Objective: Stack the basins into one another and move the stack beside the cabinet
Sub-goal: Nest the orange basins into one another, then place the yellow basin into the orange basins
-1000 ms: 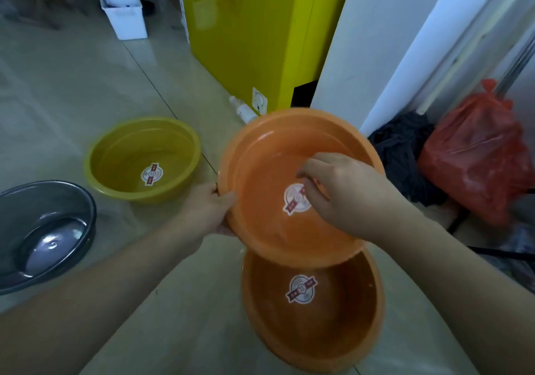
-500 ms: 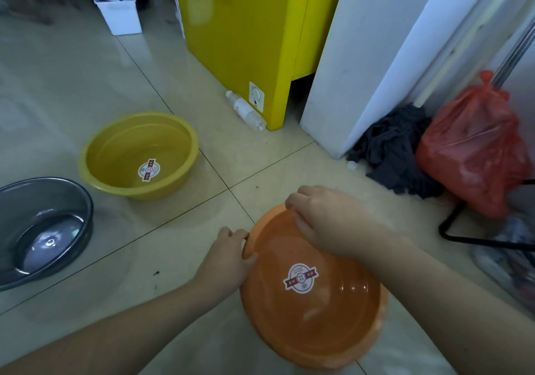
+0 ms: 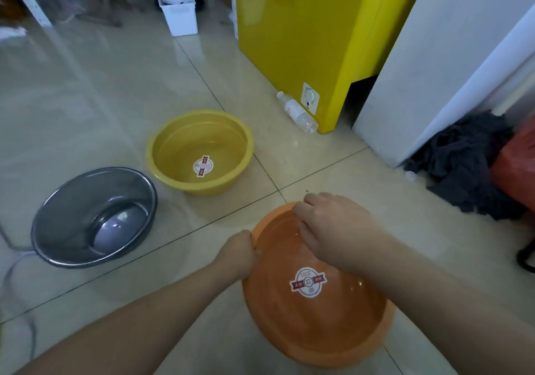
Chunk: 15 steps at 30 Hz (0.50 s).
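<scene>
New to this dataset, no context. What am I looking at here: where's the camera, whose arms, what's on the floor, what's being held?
No machine here: a person works with bare hands, filmed by one wide-angle camera on their head, looking down. The left hand and right hand both grip the rim of an orange basin resting on the tiled floor. A yellow basin and a grey basin sit apart, not yet stacked. Behind stands a yellow cabinet with a plastic bottle lying at its foot; dark cloth lies at right.
</scene>
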Tool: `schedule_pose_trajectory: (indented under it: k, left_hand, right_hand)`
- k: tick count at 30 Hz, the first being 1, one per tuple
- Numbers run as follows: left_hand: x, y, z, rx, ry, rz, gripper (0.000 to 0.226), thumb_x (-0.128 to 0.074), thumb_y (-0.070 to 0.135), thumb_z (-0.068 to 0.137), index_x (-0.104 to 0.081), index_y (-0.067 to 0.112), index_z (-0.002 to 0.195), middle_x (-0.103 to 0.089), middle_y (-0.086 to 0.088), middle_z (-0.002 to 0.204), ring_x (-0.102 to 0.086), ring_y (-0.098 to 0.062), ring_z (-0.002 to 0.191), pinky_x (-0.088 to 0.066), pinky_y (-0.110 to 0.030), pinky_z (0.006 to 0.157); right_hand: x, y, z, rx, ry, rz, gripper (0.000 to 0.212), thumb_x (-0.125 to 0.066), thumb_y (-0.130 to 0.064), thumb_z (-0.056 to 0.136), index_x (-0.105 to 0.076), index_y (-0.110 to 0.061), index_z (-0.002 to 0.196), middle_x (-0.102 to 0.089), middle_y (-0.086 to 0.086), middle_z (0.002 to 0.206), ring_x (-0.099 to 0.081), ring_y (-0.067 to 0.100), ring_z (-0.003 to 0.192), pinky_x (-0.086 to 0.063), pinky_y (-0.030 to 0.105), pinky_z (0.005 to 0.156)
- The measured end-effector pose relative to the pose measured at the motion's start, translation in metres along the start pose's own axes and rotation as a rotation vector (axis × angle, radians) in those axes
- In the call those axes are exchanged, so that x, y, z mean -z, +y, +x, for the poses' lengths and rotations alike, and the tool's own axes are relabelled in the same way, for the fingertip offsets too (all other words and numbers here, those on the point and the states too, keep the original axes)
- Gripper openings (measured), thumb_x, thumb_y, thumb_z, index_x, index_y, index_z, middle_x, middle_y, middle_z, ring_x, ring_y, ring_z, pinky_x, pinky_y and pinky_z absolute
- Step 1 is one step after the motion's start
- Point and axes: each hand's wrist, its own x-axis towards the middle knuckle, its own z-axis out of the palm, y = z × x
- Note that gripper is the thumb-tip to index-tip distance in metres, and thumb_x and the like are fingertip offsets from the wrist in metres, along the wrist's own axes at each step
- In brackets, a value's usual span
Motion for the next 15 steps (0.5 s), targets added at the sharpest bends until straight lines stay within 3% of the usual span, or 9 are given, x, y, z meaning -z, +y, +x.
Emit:
schedule_pose_trajectory:
  k: [5, 7, 10, 13, 15]
  left_hand:
    - [0.054, -0.038, 0.013, 0.033, 0.024, 0.067, 0.024, -0.056, 0.032, 0.091, -0.063, 0.013, 0.078, -0.066, -0.005, 0.077, -0.064, -0.023, 0.071, -0.050, -0.033, 0.060]
    - [0.078, -0.045, 0.017, 0.058, 0.158, 0.047, 0.031, -0.052, 0.035, 0.091, -0.061, 0.011, 0.074, -0.064, -0.006, 0.075, -0.060, -0.024, 0.068, -0.045, -0.033, 0.057]
    - [0.111, -0.059, 0.043, -0.040, 0.555, 0.271, 0.023, -0.054, 0.020, 0.089, -0.058, 0.008, 0.108, -0.056, -0.013, 0.112, -0.057, -0.033, 0.094, -0.048, -0.043, 0.073]
    - [0.128, -0.077, 0.078, -0.138, 0.517, 0.736, 0.050, -0.063, 0.009, 0.080, -0.052, 0.013, 0.130, -0.048, -0.012, 0.134, -0.049, -0.033, 0.117, -0.042, -0.045, 0.095]
    - [0.130, -0.078, 0.096, -0.144, 0.427, 0.909, 0.045, -0.064, 0.011, 0.082, -0.056, 0.016, 0.126, -0.055, -0.008, 0.128, -0.051, -0.030, 0.118, -0.037, -0.042, 0.102]
  right_hand:
    - [-0.007, -0.028, 0.035, -0.007, 0.000, -0.017, 0.024, -0.043, -0.025, 0.098, -0.059, -0.014, 0.112, -0.063, 0.008, 0.107, -0.059, 0.031, 0.100, -0.049, 0.043, 0.083]
    - [-0.012, -0.033, 0.043, -0.015, 0.004, -0.014, 0.023, -0.043, -0.027, 0.098, -0.059, -0.015, 0.109, -0.063, 0.007, 0.107, -0.059, 0.031, 0.101, -0.048, 0.042, 0.084]
    - [-0.019, -0.036, 0.047, -0.021, 0.002, -0.004, 0.024, -0.042, -0.028, 0.098, -0.060, -0.017, 0.110, -0.063, 0.005, 0.107, -0.058, 0.029, 0.103, -0.045, 0.040, 0.084]
    - [-0.023, -0.034, 0.044, -0.025, 0.002, 0.024, 0.025, -0.042, -0.030, 0.097, -0.061, -0.021, 0.111, -0.063, 0.002, 0.105, -0.059, 0.025, 0.100, -0.046, 0.038, 0.082]
    - [-0.023, -0.032, 0.041, -0.027, -0.007, 0.026, 0.024, -0.042, -0.030, 0.097, -0.061, -0.021, 0.109, -0.062, 0.001, 0.102, -0.059, 0.024, 0.098, -0.046, 0.037, 0.081]
